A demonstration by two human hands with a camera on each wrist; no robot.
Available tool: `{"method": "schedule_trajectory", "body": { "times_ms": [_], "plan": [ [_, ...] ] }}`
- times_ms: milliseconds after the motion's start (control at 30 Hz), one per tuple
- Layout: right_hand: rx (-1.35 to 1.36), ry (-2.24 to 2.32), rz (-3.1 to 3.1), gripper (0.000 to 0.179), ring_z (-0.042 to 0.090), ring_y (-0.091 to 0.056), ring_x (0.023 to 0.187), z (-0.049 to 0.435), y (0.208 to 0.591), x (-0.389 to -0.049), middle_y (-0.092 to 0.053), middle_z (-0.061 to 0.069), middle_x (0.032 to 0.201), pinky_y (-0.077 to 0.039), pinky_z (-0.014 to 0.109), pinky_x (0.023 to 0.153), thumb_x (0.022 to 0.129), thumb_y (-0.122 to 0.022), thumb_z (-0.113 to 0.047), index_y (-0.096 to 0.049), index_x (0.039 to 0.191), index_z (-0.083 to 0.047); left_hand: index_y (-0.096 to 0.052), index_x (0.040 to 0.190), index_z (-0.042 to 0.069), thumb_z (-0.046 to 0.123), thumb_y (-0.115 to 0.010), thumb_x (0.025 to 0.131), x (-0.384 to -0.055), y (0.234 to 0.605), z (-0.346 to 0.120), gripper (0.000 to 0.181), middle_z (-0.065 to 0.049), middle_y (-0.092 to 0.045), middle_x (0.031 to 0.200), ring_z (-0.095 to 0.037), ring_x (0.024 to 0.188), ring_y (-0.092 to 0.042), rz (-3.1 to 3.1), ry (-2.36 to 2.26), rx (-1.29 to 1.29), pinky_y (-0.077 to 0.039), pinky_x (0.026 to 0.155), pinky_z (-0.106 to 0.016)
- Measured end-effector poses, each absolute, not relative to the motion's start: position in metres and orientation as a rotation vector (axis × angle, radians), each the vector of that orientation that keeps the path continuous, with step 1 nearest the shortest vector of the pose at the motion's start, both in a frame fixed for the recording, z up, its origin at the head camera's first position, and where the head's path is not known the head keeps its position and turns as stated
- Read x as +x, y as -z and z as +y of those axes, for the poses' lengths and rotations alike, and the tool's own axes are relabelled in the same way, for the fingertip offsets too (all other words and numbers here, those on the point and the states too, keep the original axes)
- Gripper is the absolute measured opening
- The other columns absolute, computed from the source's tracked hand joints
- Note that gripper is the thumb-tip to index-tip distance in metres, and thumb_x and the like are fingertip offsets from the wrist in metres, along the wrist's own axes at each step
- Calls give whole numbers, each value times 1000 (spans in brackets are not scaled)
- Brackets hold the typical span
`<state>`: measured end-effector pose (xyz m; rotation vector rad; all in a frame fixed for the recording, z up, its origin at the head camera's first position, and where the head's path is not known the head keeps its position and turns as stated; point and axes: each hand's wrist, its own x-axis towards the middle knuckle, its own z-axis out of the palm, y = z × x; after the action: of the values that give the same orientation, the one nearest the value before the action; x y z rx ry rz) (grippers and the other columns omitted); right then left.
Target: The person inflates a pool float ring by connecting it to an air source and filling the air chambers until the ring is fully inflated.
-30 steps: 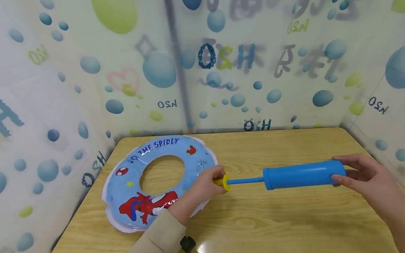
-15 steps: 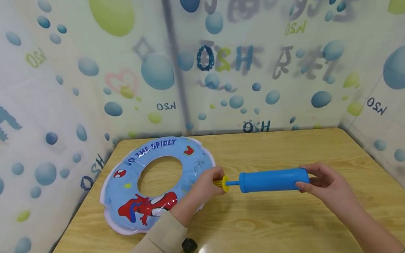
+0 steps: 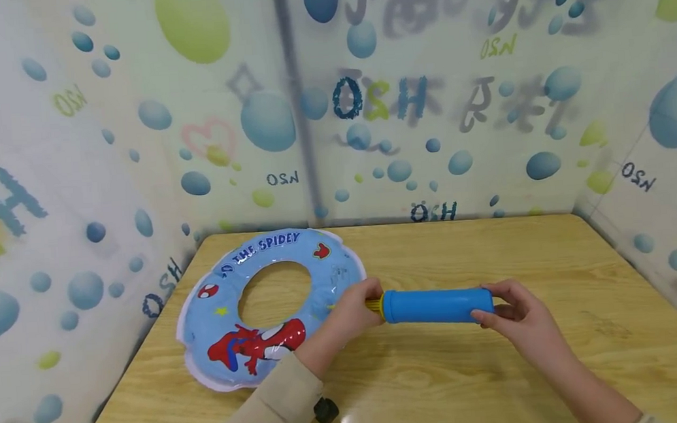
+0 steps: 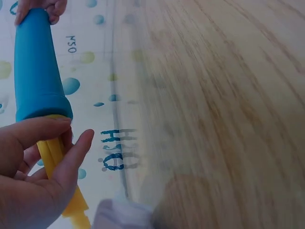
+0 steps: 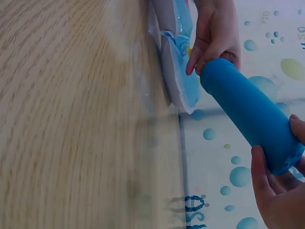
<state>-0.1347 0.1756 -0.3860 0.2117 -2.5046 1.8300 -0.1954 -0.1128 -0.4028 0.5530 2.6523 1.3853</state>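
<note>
A blue hand pump (image 3: 436,305) with a yellow handle (image 4: 51,155) lies sideways between both hands, above the table. My left hand (image 3: 354,312) grips the yellow end, close to the swim ring. My right hand (image 3: 519,313) holds the far end of the blue barrel between thumb and fingers, as the right wrist view also shows. The barrel sits right against the yellow flange, and no rod shows. A light blue inflated swim ring (image 3: 205,332) with a red cartoon figure rests at the left. Part of its right side is hidden behind my left hand.
The wooden table (image 3: 474,379) runs back to a wall sheet (image 3: 396,188) printed with bubbles and letters. Similar sheets close in the left and right sides. A small black object (image 3: 325,411) sits at my left sleeve.
My right hand has moved left, sliding the blue barrel over the rod until it meets the yellow handle. My left hand has stayed nearly in place. The swim ring has not moved.
</note>
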Motion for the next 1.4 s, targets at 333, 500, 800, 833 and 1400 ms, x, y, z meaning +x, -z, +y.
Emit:
{"method": "schedule_trajectory", "body": {
  "times_ms": [333, 500, 800, 833, 1400],
  "plan": [
    [336, -1832, -2351, 38, 4, -65, 94, 209, 375, -130, -60, -8, 125, -54, 22, 74, 95, -63, -5, -55, 131, -3, -59, 94, 9, -4, -77, 79, -197, 404, -118, 27, -2, -67, 94, -18, 85, -56, 2559, -1472, 490, -50, 77, -30],
    [346, -1878, -2245, 40, 1, -63, 98, 237, 367, -126, -64, -16, 117, -53, 18, 72, 93, -62, 2, -59, 132, -8, -58, 94, 9, -2, -78, 80, -199, 398, -121, 26, -3, -68, 98, -17, 88, -57, 2558, -1455, 495, -49, 80, -31],
    [281, -1701, -2229, 43, -5, -55, 105, 275, 362, -118, -58, -15, 126, -47, 10, 75, 95, -58, 4, -56, 136, -10, -60, 92, 7, -2, -78, 79, -202, 403, -127, 24, -1, -67, 94, -18, 84, -56, 2609, -1428, 519, -49, 78, -30],
    [250, -1660, -2250, 43, -6, -55, 104, 278, 361, -117, -57, -17, 125, -47, 9, 75, 95, -58, 3, -56, 136, -11, -60, 92, 7, -2, -78, 79, -202, 404, -128, 24, -1, -67, 94, -18, 84, -55, 2610, -1426, 520, -49, 78, -30],
    [241, -1737, -2436, 38, 4, -65, 93, 233, 361, -124, -65, -19, 116, -56, 26, 70, 89, -71, -7, -59, 125, -7, -64, 88, 10, -3, -80, 77, -200, 399, -118, 23, 4, -63, 85, -19, 82, -54, 2611, -1398, 487, -51, 75, -27]
  ]
}}
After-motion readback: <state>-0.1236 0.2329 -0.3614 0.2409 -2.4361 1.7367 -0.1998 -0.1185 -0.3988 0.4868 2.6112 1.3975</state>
